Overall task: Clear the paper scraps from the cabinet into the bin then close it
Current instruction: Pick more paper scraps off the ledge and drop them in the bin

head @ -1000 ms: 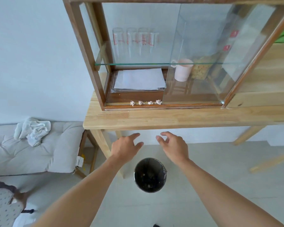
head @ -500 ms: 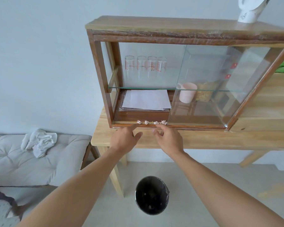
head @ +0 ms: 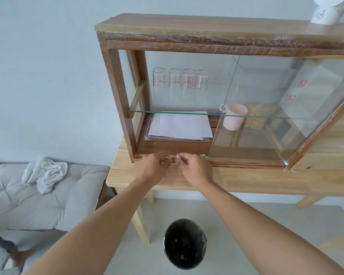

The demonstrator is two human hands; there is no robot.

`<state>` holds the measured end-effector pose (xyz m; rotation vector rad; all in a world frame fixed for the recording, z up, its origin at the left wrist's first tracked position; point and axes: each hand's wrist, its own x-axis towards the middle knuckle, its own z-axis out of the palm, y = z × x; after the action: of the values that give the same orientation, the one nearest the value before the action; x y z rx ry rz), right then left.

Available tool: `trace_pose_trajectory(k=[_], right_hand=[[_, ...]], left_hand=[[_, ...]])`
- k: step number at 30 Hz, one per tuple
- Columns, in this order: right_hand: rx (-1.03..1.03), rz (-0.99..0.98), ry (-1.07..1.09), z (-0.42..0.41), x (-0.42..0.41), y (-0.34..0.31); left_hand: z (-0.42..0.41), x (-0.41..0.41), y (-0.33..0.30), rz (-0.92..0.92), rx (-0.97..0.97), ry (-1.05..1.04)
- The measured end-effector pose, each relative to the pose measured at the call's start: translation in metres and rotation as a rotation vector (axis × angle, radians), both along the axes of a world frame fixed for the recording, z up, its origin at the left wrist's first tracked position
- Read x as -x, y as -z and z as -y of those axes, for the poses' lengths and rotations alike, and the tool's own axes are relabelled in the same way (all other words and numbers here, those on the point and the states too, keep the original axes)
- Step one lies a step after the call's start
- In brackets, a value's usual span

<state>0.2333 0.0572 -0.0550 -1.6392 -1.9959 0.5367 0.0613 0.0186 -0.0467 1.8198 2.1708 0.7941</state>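
The wooden cabinet stands on a light wooden table, and its sliding glass door is pushed to the right, so the left half is open. Small crumpled paper scraps lie along the front sill. My left hand pinches one scrap at its fingertips. Beside it, my right hand pinches another scrap. One more scrap lies free just right of my right hand. The black-lined bin stands on the floor below my arms, with some scraps inside.
Inside the cabinet are a stack of white paper sheets, a pink mug and several measuring glasses on a glass shelf. A grey bench with a crumpled white cloth stands at the left. The table extends right.
Both hands rose from above the bin to the cabinet's front sill and closed their fingertips on scraps. The camera tilted up and moved closer to the cabinet.
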Motion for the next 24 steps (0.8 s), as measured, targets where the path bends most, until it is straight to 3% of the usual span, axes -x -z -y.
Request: trace_pose_trajectory(k=[11,24], right_hand=[[0.019,-0.101,0.041,0.022,-0.014,-0.003],[0.028,-0.143,0.092,0.105,-0.063,0.009]], left_hand=[[0.009,-0.003,-0.005,0.066,-0.072,-0.009],[0.090,-0.022,0.007,0.116,-0.011,0.105]])
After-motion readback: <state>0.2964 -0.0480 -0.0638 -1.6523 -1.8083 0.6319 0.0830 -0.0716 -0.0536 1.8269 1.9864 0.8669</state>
